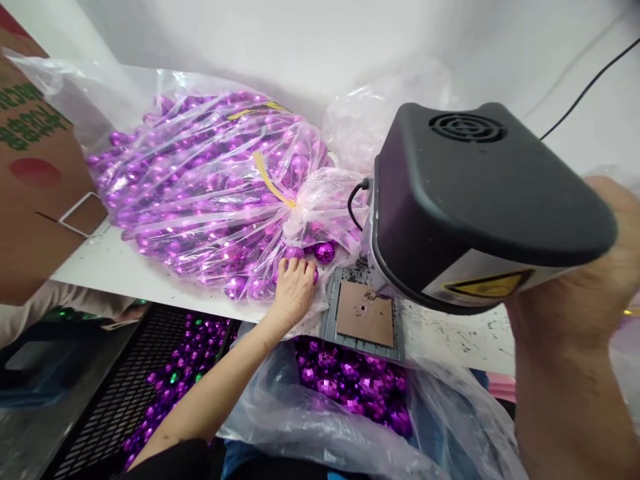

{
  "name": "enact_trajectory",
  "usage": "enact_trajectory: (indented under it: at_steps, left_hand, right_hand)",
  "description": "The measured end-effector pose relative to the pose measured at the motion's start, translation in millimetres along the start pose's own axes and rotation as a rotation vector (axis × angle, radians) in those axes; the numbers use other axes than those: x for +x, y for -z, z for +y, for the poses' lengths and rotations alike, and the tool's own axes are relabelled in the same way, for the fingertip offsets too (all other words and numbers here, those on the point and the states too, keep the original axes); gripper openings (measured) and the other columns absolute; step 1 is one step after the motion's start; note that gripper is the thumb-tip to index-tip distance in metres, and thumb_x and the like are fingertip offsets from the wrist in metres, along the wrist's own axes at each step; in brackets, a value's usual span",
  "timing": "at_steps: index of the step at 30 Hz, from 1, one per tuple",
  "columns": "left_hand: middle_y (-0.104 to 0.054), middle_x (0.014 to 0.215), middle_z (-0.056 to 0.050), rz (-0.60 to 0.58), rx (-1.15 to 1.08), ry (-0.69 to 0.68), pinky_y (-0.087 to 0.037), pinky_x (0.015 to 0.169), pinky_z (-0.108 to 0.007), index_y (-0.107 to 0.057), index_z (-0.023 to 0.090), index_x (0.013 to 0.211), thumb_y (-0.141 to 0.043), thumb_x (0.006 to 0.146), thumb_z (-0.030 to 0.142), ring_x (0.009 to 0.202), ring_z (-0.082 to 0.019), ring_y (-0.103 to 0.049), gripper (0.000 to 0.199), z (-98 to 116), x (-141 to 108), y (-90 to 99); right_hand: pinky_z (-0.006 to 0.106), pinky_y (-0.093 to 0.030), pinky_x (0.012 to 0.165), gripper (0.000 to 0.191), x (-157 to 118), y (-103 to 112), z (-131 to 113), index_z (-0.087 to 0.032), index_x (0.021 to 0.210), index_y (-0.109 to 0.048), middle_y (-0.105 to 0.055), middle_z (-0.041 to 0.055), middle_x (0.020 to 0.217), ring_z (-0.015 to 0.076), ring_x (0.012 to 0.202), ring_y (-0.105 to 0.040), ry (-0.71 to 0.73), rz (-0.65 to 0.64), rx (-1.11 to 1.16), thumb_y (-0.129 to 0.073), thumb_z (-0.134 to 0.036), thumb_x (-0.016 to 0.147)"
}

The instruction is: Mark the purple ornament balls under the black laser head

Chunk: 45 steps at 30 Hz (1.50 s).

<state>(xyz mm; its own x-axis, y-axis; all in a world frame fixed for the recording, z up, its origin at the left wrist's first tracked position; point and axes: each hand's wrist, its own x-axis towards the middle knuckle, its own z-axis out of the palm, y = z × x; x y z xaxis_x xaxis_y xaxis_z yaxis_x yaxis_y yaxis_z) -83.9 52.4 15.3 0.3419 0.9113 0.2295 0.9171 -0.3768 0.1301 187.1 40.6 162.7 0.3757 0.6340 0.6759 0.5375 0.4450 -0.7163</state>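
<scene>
My left hand (296, 287) reaches to the gathered mouth of a clear plastic bag (200, 193) full of shiny purple balls. Its fingers are bent down over a purple ball (315, 274) that shows partly at their side. Another purple ball (325, 252) lies just beyond the fingertips. On the right, close to the camera, my right hand (570, 313) is curled behind the black housing of a bench machine (490, 193). The housing hides most of its fingers and whatever they grip. Below the machine's head, a brown square plate (365, 313) with a small hole lies on a grey metal base (327, 327).
An open plastic bag (320, 427) in front of me holds more purple balls (360, 387). At lower left, a black crate (100, 393) contains purple and some green balls. A cardboard box (40, 173) stands at left. Another person's sleeve (65, 300) shows beneath it.
</scene>
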Motion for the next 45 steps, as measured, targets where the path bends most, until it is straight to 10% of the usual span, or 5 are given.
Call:
enact_trajectory:
  at_steps: [8, 15, 27, 45]
  left_hand:
    - [-0.065, 0.120, -0.009, 0.163, -0.827, 0.106, -0.052, 0.092, -0.039, -0.054, 0.021, 0.135, -0.061, 0.097, 0.043, 0.098, -0.021, -0.063, 0.045, 19.8, -10.7, 36.0]
    - [-0.063, 0.114, -0.006, -0.279, -1.549, 0.334, -0.056, 0.072, -0.027, -0.058, 0.025, 0.132, -0.066, 0.090, 0.045, 0.096, -0.019, -0.062, 0.047, 40.9, -28.2, 15.0]
    - [-0.069, 0.114, -0.007, -0.137, -0.811, 0.162, -0.050, 0.097, -0.046, -0.064, 0.020, 0.116, -0.081, 0.078, 0.031, 0.107, -0.028, -0.063, 0.043, 60.0, -24.3, 6.7]
    - [-0.067, 0.113, -0.010, -0.022, -0.594, 0.092, -0.045, 0.106, -0.053, -0.064, 0.020, 0.113, -0.082, 0.078, 0.037, 0.112, -0.032, -0.061, 0.043, 94.4, -15.1, -30.3]
  right_hand:
    - [0.023, -0.024, 0.060, 0.037, -0.9, -3.0, -3.2, -0.011, 0.073, -0.055, -0.035, -0.0030, 0.064, 0.0011, 0.060, -0.033, 0.023, 0.042, -0.005, -0.056, -0.042, 0.092]
    - [0.022, -0.026, 0.062, 0.030, -1.3, -4.8, -5.8, -0.010, 0.076, -0.055, -0.037, -0.0031, 0.065, 0.0017, 0.065, -0.036, -0.012, 0.085, -0.067, -0.061, -0.036, 0.091]
    - [0.017, -0.026, 0.059, 0.037, -0.5, -4.6, -6.1, -0.009, 0.076, -0.056, -0.038, -0.0023, 0.065, 0.0006, 0.066, -0.036, -0.009, 0.072, -0.019, -0.065, -0.043, 0.088]
    - [0.018, -0.026, 0.061, 0.031, -3.0, -5.0, -11.2, -0.011, 0.077, -0.055, -0.041, -0.0018, 0.067, 0.0021, 0.070, -0.039, -0.018, 0.068, -0.081, -0.059, -0.037, 0.092]
